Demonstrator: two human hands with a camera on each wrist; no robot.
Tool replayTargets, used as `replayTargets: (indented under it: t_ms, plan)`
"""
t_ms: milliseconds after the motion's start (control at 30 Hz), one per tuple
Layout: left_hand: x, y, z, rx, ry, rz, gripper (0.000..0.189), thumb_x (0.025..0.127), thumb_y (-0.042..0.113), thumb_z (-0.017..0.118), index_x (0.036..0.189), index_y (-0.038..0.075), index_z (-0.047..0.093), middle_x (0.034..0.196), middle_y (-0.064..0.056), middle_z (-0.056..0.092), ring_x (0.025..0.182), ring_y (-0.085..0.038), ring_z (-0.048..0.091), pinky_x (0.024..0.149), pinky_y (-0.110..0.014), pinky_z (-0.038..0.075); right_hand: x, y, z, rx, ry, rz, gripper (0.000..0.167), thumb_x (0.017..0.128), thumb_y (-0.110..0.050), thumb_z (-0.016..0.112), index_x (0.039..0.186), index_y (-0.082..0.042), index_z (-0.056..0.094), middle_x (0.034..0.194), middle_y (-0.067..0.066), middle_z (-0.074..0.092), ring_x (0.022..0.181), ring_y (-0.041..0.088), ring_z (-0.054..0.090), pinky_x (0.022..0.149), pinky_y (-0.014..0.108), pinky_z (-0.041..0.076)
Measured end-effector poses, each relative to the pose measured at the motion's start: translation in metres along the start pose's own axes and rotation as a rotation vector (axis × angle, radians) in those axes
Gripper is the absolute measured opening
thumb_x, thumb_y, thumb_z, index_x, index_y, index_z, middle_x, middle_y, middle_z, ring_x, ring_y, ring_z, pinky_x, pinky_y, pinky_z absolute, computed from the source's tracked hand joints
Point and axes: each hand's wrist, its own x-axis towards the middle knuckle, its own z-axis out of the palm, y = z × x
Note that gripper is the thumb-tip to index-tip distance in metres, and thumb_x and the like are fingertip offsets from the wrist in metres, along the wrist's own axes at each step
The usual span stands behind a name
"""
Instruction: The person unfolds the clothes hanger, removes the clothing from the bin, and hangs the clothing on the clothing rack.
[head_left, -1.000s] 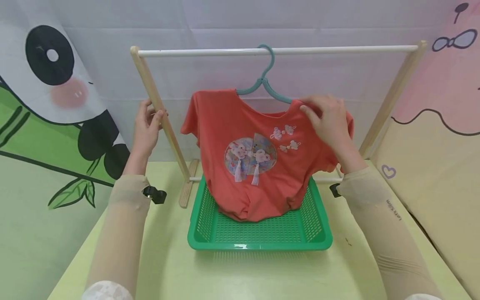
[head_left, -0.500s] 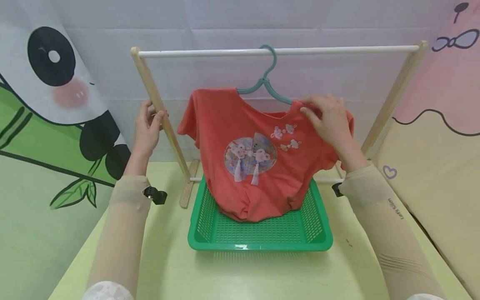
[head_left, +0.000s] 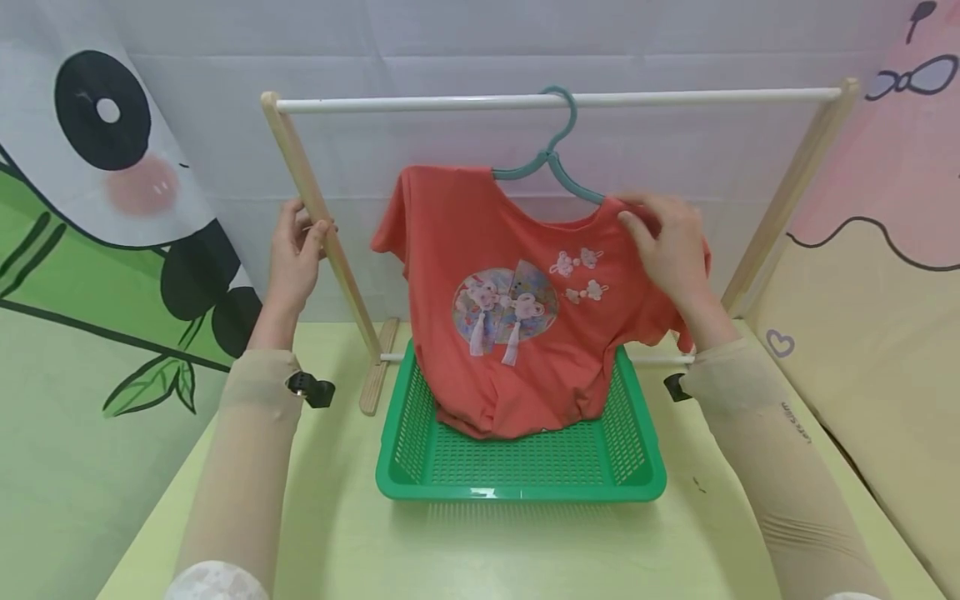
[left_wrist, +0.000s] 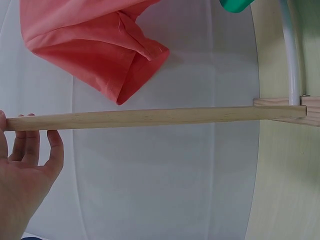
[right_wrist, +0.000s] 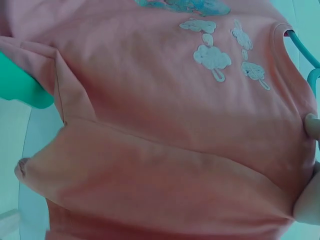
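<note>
A red T-shirt [head_left: 487, 225] with a round printed patch and white bow-like trims hangs on a teal hanger [head_left: 558, 137]. The hanger's hook loops over the white rail [head_left: 420, 104] of a rack. My right hand [head_left: 667, 242] pinches the shirt's shoulder at the right end of the hanger; the right wrist view shows the thumb at the neckline's edge. My left hand [head_left: 296, 254] grips the rack's left wooden post [left_wrist: 150, 118], thumb and fingers on either side. The shirt's lower part sags into a green basket [head_left: 517, 490].
The rack's right post [head_left: 791, 192] slants up behind my right hand. A wooden foot [head_left: 378, 367] and a white lower bar stand behind the basket on the pale yellow-green table [head_left: 525, 550]. Cartoon-printed cloths [head_left: 112, 192] hang at both sides.
The hanger and shirt have shifted right along the rail, with my right hand moving slightly right too. The shirt's left shoulder sits a little higher. My left hand stays on the post.
</note>
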Motion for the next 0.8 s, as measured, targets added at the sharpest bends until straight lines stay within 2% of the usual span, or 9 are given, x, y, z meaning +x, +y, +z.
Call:
replayTargets:
  t_ms: [67, 167, 400, 567, 667, 800]
  plan:
    - [0.000, 0.000, 0.000, -0.004, -0.002, -0.006, 0.037, 0.104, 0.029, 0.048, 0.141, 0.026, 0.044, 0.107, 0.017, 0.059, 0.107, -0.010, 0.061, 0.089, -0.025, 0.053, -0.001, 0.000, 0.000, 0.012, 0.015, 0.001, 0.032, 0.097, -0.027, 0.063, 0.128, -0.019, 0.067, 0.125, 0.008, 0.069, 0.113, 0.026, 0.057, 0.098, 0.047, 0.048]
    - [0.000, 0.000, -0.001, -0.002, -0.004, -0.005, 0.038, 0.104, 0.031, 0.048, 0.141, 0.028, 0.044, 0.108, 0.016, 0.059, 0.110, -0.015, 0.061, 0.091, -0.026, 0.053, -0.004, 0.000, 0.000, 0.010, 0.051, 0.002, 0.032, 0.097, -0.027, 0.063, 0.127, -0.018, 0.068, 0.126, 0.008, 0.069, 0.115, 0.026, 0.057, 0.099, 0.047, 0.048]
    - [-0.002, 0.000, -0.001, 0.001, 0.001, -0.004, 0.039, 0.103, 0.031, 0.048, 0.142, 0.028, 0.044, 0.108, 0.017, 0.058, 0.114, -0.020, 0.060, 0.091, -0.026, 0.053, -0.007, -0.009, 0.000, 0.027, 0.186, -0.020, 0.032, 0.094, -0.025, 0.067, 0.125, -0.017, 0.069, 0.123, 0.012, 0.067, 0.118, 0.029, 0.055, 0.107, 0.050, 0.031]
    - [-0.007, 0.009, -0.001, -0.005, 0.000, -0.026, 0.038, 0.104, 0.028, 0.047, 0.142, 0.026, 0.044, 0.111, 0.014, 0.059, 0.115, -0.020, 0.060, 0.099, -0.036, 0.053, -0.009, -0.022, 0.001, 0.040, 0.265, -0.090, 0.028, 0.094, -0.022, 0.067, 0.121, -0.017, 0.071, 0.123, 0.010, 0.067, 0.120, 0.026, 0.056, 0.108, 0.046, 0.028]
    - [-0.006, 0.007, 0.000, -0.003, 0.003, -0.022, 0.038, 0.104, 0.029, 0.047, 0.142, 0.026, 0.044, 0.113, 0.013, 0.059, 0.114, -0.017, 0.060, 0.102, -0.041, 0.051, -0.010, -0.030, 0.002, 0.069, 0.294, -0.133, 0.027, 0.092, -0.019, 0.068, 0.119, -0.015, 0.072, 0.123, 0.010, 0.067, 0.121, 0.025, 0.056, 0.112, 0.044, 0.027]
    - [-0.002, -0.002, 0.001, -0.003, 0.008, 0.001, 0.038, 0.103, 0.031, 0.048, 0.142, 0.028, 0.044, 0.110, 0.016, 0.059, 0.112, -0.014, 0.060, 0.099, -0.036, 0.053, -0.011, -0.040, 0.008, 0.117, 0.332, -0.215, 0.026, 0.089, -0.012, 0.071, 0.115, -0.012, 0.073, 0.121, 0.010, 0.068, 0.119, 0.027, 0.057, 0.112, 0.043, 0.028]
